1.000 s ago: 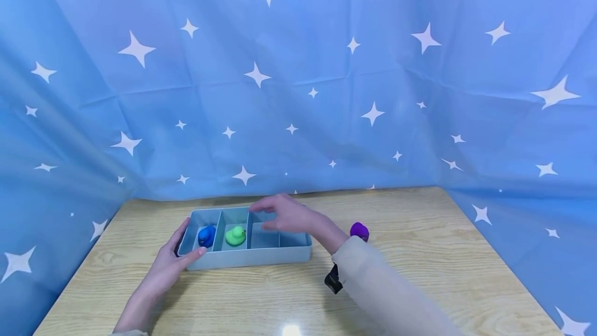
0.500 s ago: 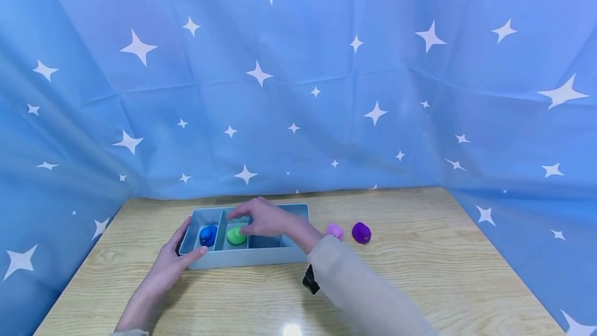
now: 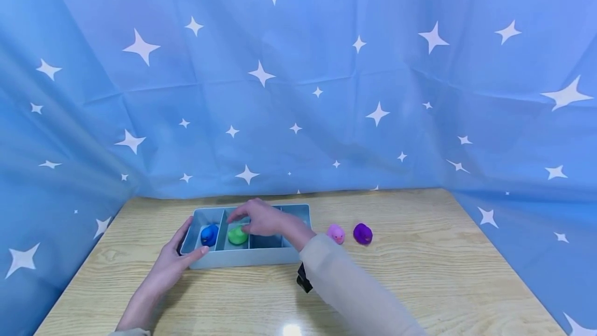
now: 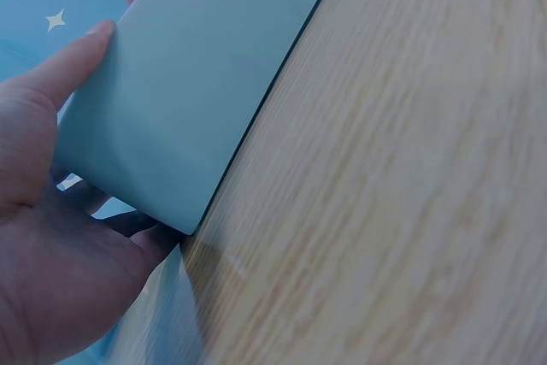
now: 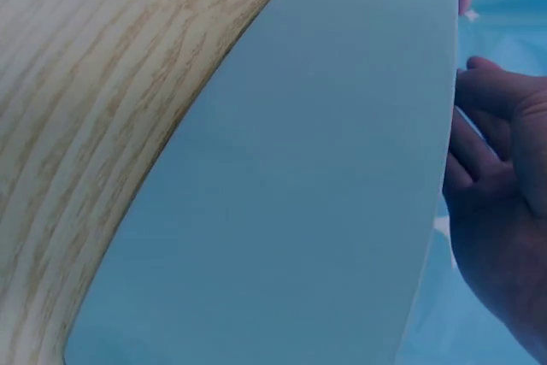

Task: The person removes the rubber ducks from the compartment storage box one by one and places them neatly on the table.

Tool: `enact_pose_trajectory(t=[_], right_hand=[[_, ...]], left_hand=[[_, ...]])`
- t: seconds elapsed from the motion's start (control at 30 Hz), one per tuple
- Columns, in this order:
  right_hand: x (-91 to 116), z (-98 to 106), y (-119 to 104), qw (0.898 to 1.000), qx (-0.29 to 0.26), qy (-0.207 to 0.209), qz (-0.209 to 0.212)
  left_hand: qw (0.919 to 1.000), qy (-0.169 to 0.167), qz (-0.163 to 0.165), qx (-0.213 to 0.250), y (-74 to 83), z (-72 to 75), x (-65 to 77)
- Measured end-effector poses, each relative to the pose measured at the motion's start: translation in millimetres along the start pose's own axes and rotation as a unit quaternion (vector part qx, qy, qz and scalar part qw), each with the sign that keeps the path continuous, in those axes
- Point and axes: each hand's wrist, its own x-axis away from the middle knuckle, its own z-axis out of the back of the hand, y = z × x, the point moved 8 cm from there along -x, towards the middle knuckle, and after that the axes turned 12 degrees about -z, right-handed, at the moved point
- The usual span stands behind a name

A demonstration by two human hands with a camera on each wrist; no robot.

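A grey-blue divided tray (image 3: 254, 259) stands on the table, its compartments in a row. My left hand (image 3: 169, 265) grips its left end, thumb over the near rim and fingers round the end wall; the left wrist view shows this grip on the tray wall (image 4: 188, 83). A blue rubber duck (image 3: 209, 235) sits in the leftmost compartment. In the second lies a green rubber duck (image 3: 237, 236). My right hand (image 3: 263, 219) reaches down over it, fingers spread from the thumb, whose tip overlaps the duck. In the right wrist view the tray wall hides part of the fingers.
To the right of the tray, a pink duck (image 3: 336, 233) and a purple duck (image 3: 363, 234) sit on the wooden table (image 3: 420, 274). A blue star-printed cloth (image 3: 298, 92) hangs behind the table and along both sides.
My right hand has moved left from the third compartment to the green duck and then stays there. The pink duck has come into view from behind the right arm. My left hand keeps its grip.
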Motion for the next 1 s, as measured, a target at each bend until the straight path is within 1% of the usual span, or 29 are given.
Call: enact_pose_trajectory(t=[0.1,0.23,0.37,0.43,0.6,0.77,1.0], right_hand=[[-3,-2,1,1.000,0.002,0.000,-0.003],[-6,-6,1,1.000,0.021,-0.003,-0.003],[-9,-7,-2,0.999,0.038,-0.007,-0.003],[-10,-7,-2,0.999,0.044,-0.008,-0.005],[-14,-11,1,0.999,0.042,-0.012,-0.012],[-17,-12,4,0.999,0.034,-0.011,-0.026],[-20,-17,-2,0.998,0.052,-0.017,-0.028]], left_hand=[[1.0000,-0.001,0.002,-0.008,0.1,-0.4,0.5],[0.9999,0.000,0.003,-0.014,-0.3,0.4,0.7],[0.9998,0.006,-0.004,-0.019,0.3,2.7,-0.2],[0.9999,0.006,-0.004,-0.016,0.5,2.5,-0.4],[1.0000,-0.001,0.005,-0.002,-0.1,-0.5,-0.3],[0.9999,0.000,0.002,-0.011,0.4,-0.5,-1.6],[0.9997,0.004,-0.005,-0.022,-2.5,2.1,-1.9]])
